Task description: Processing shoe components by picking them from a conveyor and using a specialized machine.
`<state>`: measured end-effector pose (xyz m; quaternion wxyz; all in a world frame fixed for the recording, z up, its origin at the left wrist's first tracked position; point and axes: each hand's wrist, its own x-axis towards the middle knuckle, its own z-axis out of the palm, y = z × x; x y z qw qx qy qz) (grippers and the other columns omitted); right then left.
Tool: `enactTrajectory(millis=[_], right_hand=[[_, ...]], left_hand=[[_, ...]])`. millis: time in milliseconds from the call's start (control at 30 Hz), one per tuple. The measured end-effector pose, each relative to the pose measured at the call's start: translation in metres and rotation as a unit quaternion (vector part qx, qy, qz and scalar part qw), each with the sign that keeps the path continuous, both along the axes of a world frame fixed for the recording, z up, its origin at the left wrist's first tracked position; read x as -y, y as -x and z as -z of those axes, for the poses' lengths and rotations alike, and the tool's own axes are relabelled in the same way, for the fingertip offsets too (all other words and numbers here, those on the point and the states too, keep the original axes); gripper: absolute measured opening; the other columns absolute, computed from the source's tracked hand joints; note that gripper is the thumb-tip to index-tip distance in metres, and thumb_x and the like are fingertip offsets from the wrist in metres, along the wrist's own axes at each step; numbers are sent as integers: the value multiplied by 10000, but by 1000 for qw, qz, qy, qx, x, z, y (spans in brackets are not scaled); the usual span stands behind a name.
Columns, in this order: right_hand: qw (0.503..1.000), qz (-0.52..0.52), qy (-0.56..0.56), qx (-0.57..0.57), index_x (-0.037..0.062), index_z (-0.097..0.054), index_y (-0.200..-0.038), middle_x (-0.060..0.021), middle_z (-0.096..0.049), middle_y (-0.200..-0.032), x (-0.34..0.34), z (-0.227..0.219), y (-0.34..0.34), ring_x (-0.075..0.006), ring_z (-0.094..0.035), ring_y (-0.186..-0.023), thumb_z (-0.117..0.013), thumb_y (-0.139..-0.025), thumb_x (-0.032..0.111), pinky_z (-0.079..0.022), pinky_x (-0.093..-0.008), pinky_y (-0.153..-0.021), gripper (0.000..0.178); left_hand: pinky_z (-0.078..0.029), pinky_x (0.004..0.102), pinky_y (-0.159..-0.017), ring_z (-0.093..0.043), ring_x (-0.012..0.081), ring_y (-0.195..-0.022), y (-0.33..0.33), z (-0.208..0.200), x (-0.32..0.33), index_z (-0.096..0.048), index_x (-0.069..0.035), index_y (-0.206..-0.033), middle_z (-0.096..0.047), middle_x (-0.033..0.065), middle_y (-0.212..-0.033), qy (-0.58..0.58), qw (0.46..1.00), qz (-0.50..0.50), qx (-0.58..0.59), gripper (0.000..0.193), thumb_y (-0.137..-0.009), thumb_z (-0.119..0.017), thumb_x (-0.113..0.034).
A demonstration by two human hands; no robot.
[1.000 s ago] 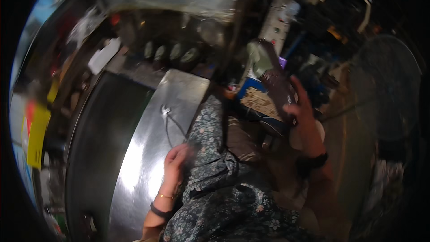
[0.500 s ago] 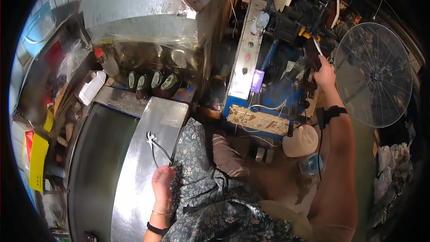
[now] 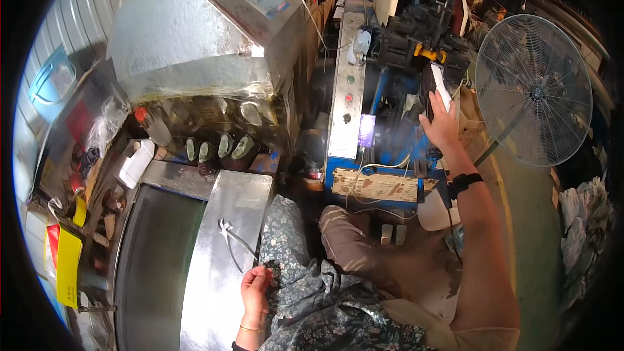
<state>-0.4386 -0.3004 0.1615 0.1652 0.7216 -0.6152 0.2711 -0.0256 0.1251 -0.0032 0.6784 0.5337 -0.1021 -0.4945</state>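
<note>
On the shiny metal plate point(image 3: 211, 273) lies a pair of long-handled pliers point(image 3: 227, 231). My left hand point(image 3: 255, 291) is closed at the ends of the handles, beside my thigh; its fingers curl around them. Further off to the right, my right hand point(image 3: 442, 125) reaches to the machine point(image 3: 416, 39) with fingers stretched and thumb apart. Its fingertips rest against a white strip point(image 3: 438, 79) on a dark, shoe-like piece point(image 3: 427, 81), which sits below the yellow part point(image 3: 429, 53) of the machine. Part of the dark piece is hidden by my hand.
Several dark shoes point(image 3: 240, 149) with pale green openings stand under the metal hood point(image 3: 188, 32). A dark belt point(image 3: 156, 253) runs left of the plate. A large fan point(image 3: 536, 91) stands right of the machine, near my right arm. Pedals point(image 3: 393, 234) are on the floor.
My right hand has shifted its grip: its fingers now spread along the white strip, which shows more of its face. My left hand stays at the pliers' handles. The whole view has shifted.
</note>
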Motion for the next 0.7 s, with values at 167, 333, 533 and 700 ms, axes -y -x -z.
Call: enactTrajectory(millis=[167,333,533,700], right_hand=[[1000,-5,-4,-17,231,-371,-1441,19,-306,-1528,0,-3,1,-443,-248,-1357,-675,-799,242,-361,-585,-1001,711],[999,8,-41,-15,227,-378,-1437,19,-309,-1525,-11,-12,-4,-435,-236,-1369,-663,-796,220,-359,-587,-1004,701],[999,-27,-31,4,237,-373,-1436,13,-311,-1524,21,-13,12,-426,-239,-1371,-654,-794,221,-369,-567,-1025,701],[1000,-8,-30,1,227,-382,-1432,12,-328,-1517,58,-20,9,-425,-240,-1372,-633,-806,216,-383,-557,-1020,675]], left_hand=[[-522,270,-796,-638,163,-836,1,11,-6,-618,-11,-1030,-678,92,-936,-25,999,35,5,140,-937,-598,-114],[-521,270,-797,-638,162,-833,1,10,-3,-619,-12,-1028,-681,93,-930,-28,999,34,7,128,-940,-587,-98],[-518,277,-758,-640,154,-798,4,15,5,-628,-21,-1018,-692,89,-915,-46,998,39,22,130,-937,-593,-117],[-507,256,-712,-634,136,-772,5,10,12,-634,-39,-995,-692,79,-888,-82,995,43,48,113,-935,-593,-124]])
